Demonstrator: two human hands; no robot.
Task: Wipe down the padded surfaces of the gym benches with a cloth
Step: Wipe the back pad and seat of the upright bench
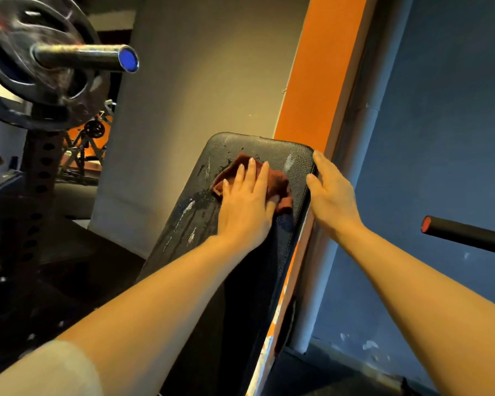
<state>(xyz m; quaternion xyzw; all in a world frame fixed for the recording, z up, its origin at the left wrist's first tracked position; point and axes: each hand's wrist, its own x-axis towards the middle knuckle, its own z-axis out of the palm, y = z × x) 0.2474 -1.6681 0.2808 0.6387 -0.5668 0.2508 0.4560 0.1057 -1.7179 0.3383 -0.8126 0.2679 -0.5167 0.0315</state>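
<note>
A weight plate (37, 67) hangs on a barbell (86, 57) at far left. The left hand (247, 204) presses flat, fingers straight, on a rust-red cloth (279, 181) near the top of the scuffed black bench pad (200, 221). The right hand (330, 192), grip released, touches the pad's right edge beside an orange-and-blue wall (440, 138).

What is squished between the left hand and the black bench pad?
A reddish-brown cloth lies between the left hand and the black bench pad. The hand's flat fingers press it down, as the head view shows.
</note>
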